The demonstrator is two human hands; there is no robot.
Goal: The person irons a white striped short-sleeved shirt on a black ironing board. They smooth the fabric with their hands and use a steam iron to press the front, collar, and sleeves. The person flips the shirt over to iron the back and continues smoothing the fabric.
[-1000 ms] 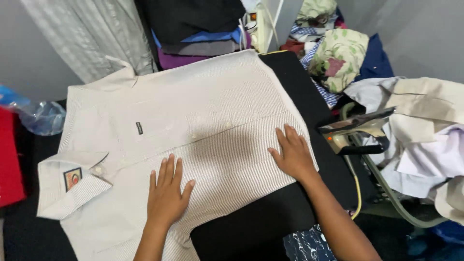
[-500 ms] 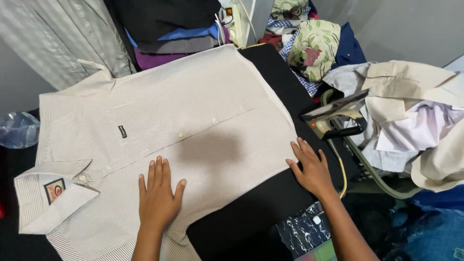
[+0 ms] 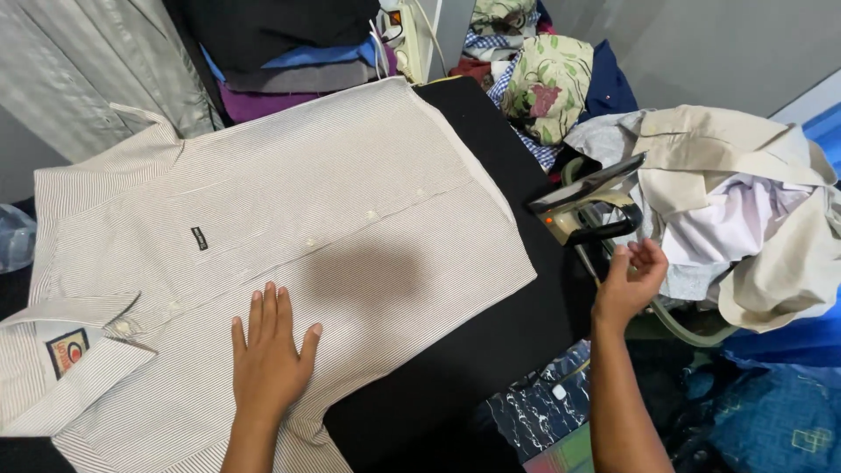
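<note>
A pale striped shirt lies spread flat on a black ironing surface, with a damp dark patch near its middle. My left hand presses flat on the shirt's lower part, fingers apart. My right hand is off the shirt, raised with fingers spread, just below the black handle of an electric iron. The iron stands at the board's right edge; my right hand holds nothing.
A heap of beige and white clothes lies right of the iron. Folded dark and coloured garments are stacked at the far end, with floral fabric beside them. A grey garment hangs at upper left.
My right hand has left the shirt's right edge and moved right and up towards the iron's handle. My left hand stays flat on the shirt. The view has shifted.
</note>
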